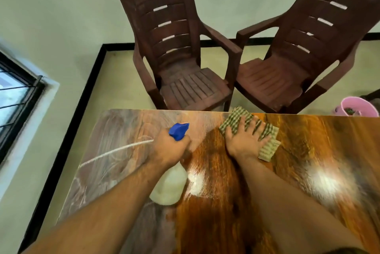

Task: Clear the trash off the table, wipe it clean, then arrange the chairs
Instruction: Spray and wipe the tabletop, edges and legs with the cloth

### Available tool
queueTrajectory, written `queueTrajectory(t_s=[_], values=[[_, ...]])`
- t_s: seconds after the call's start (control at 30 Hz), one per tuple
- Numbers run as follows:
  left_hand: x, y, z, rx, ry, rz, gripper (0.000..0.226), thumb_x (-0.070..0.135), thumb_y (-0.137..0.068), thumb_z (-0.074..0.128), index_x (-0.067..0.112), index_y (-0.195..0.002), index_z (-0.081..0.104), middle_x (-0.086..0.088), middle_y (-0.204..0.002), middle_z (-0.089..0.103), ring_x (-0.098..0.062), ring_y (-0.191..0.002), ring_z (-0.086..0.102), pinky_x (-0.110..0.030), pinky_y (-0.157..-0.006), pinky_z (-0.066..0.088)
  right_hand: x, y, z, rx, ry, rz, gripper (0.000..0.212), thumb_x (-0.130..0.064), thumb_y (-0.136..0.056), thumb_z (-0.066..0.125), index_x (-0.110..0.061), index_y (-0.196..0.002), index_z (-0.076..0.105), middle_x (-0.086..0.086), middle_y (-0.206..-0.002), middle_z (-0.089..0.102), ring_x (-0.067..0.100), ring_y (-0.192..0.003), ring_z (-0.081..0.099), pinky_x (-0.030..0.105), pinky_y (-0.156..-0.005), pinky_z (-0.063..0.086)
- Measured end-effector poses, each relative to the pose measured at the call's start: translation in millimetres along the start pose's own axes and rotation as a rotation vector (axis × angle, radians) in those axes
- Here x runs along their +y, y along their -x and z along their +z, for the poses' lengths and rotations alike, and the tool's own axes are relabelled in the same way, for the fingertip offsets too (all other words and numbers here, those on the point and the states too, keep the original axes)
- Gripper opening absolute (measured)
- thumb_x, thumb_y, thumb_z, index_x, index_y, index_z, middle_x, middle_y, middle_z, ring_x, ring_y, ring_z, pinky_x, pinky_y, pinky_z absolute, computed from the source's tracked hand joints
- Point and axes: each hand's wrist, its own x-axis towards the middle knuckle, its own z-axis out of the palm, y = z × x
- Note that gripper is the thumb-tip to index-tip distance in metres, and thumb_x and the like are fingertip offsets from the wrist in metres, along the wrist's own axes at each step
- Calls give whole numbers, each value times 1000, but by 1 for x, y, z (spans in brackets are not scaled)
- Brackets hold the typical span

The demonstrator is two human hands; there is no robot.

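Left hand (171,147): grips spray bottle (169,184) over table (308,142).
Right hand (245,140): spread flat on cloth (236,119).
Beyond table: I see chairs (185,87), pink bucket (358,104).

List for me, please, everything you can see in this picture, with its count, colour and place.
table: one, glossy brown wood grain with dull smears on its left part, foreground
left chair: one, dark brown plastic, behind the table's far edge
right chair: one, dark brown plastic, beside the left chair
cloth: one, green-and-cream check, on the table near its far edge
spray bottle: one, whitish with a blue head, over the table
bucket: one, pink, on the floor at far right
window: one, dark frame with bars, left wall
left hand: grips the spray bottle's neck
right hand: flat, fingers spread, pressing on the cloth
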Motion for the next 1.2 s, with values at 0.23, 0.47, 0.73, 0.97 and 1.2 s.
queueTrajectory(t_s=[0.23, 0.47, 0.73, 0.97, 1.2], values=[[-11, -13, -10, 24, -39, 25, 25, 21, -90, 68, 15, -70, 55, -2, -60, 51, -15, -56, 45, -28, -54, 36, -63, 13, 9, -108, 266, -1026, 67, -67, -95, 25, -41, -156, 10, -4, -166, -6, 24, -152, -12, 57, -119, -11], [-24, -1, -33, 7, 5, 24, 24, 23, -89, 69, 10, -72, 57, -1, -60, 55, -7, -51, 51, -22, -54, 42, -39, -25, -1, 61, 36, -329, 79, -75, -89, 20, -34, -157, 19, 3, -167, 7, 28, -153, -3, 54, -121, -3], [-59, 26, -72, 53, -44, -6, 26, 20, -86, 70, 6, -69, 56, -2, -52, 52, -6, -42, 46, -27, -51, 37, -180, 80, 41, -181, 274, -935, 73, -58, -95, 35, -37, -158, 3, 4, -165, -17, 31, -149, -22, 62, -116, -13], [-98, 76, -75, -63, -22, 12, 35, 30, -84, 71, 19, -60, 48, 4, -51, 46, -15, -48, 42, -29, -51, 35, -74, 128, 47, -7, 71, -373, 72, -71, -94, 16, -39, -157, 0, 1, -164, -14, 26, -150, -21, 56, -119, -11], [-130, 147, -88, -166, -31, 55, 24, 33, -85, 69, 13, -73, 62, -2, -59, 59, -19, -53, 52, -35, -55, 46, -67, 299, 83, -166, 66, -683, 64, -54, -100, 19, -33, -158, 2, -1, -166, -13, 23, -146, -29, 53, -119, -14]])
